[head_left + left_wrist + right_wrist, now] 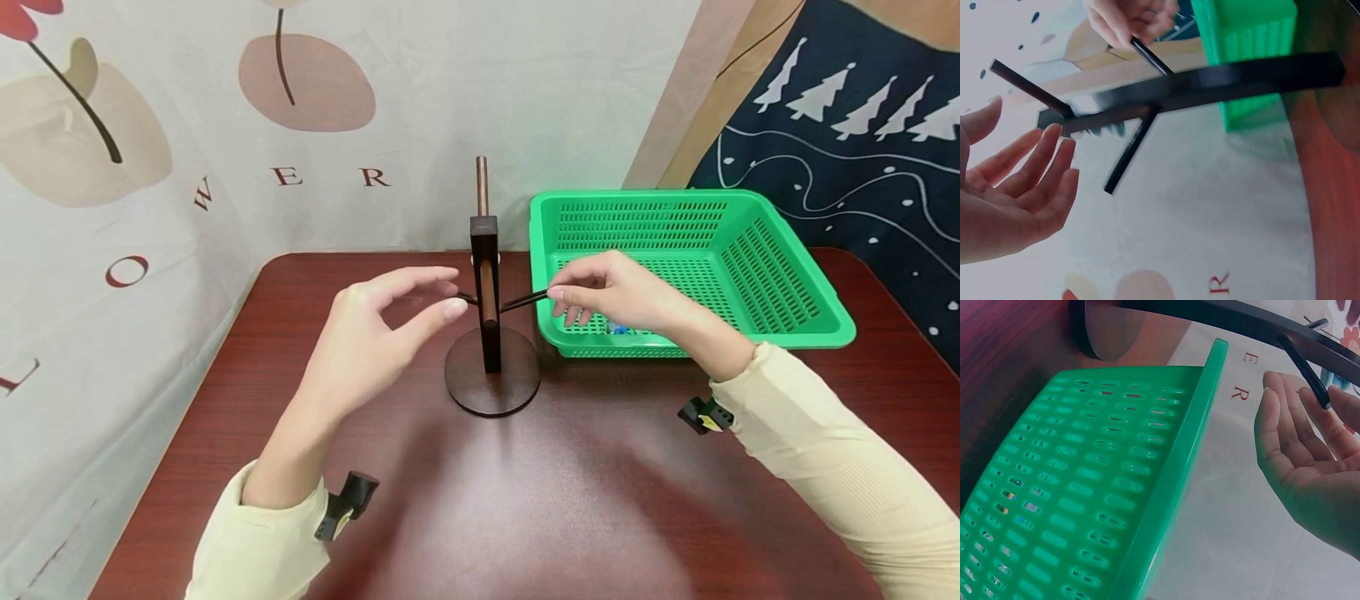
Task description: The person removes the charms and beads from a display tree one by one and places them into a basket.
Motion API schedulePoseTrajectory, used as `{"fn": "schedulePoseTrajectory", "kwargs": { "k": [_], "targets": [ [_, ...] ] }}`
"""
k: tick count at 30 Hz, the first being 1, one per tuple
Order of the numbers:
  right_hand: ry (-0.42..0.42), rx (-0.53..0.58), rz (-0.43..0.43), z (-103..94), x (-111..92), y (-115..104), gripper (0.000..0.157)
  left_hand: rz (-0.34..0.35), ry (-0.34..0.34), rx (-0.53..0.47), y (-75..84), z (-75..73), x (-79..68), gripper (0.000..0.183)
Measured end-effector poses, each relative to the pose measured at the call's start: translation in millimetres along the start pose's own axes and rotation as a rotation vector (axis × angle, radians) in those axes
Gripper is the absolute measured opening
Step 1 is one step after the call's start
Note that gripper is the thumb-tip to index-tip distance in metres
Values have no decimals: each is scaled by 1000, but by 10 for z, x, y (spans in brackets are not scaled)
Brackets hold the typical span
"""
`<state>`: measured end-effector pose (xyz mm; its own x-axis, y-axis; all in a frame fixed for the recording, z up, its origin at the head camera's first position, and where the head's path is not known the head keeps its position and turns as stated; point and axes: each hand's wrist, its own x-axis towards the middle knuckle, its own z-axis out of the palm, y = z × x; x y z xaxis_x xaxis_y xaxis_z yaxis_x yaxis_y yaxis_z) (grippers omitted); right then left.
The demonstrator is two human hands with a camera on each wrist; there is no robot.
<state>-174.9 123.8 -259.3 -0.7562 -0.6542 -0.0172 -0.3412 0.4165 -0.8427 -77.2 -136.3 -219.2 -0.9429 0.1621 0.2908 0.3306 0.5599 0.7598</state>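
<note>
A dark wooden stand (491, 350) with a round base stands upright on the table, short pegs sticking out of its post. At the post's right, my right hand (611, 292) pinches the end of one dark peg (1305, 370) between thumb and index finger. My left hand (375, 329) hovers left of the post, thumb and fingers apart, near the tip of the left peg (1125, 153). In the left wrist view those fingers are loosely bent and hold nothing. Something pale and shiny behind the post is mostly hidden.
A green slotted basket (780, 337) sits at the back right of the reddish-brown table (375, 500), close to the stand. Low inside it is a small blue item (617, 328), partly hidden. A printed cloth (450, 100) hangs behind the table.
</note>
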Motion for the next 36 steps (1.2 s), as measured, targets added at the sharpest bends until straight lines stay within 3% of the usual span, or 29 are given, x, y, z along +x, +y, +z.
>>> {"fn": "schedulePoseTrajectory", "kwargs": {
  "k": [7, 19, 27, 31, 36],
  "targets": [
    [0, -1, 4, 6, -1, 4, 20, 11, -7, -22, 163, 89, -101, 29],
    [1, -14, 10, 12, -8, 6, 20, 159, 169, 113, 176, 293, -107, 28],
    [-12, -30, 10, -18, -25, 9, 20, 239, 193, 149, 147, 339, -104, 24],
    [-43, -63, 18, -55, -50, 12, 20, 257, 200, 140, -64, 381, -75, 28],
    [-77, -94, 47, -107, -98, 33, 24, 282, 222, 111, -613, 487, 11, 26]
  ]
}}
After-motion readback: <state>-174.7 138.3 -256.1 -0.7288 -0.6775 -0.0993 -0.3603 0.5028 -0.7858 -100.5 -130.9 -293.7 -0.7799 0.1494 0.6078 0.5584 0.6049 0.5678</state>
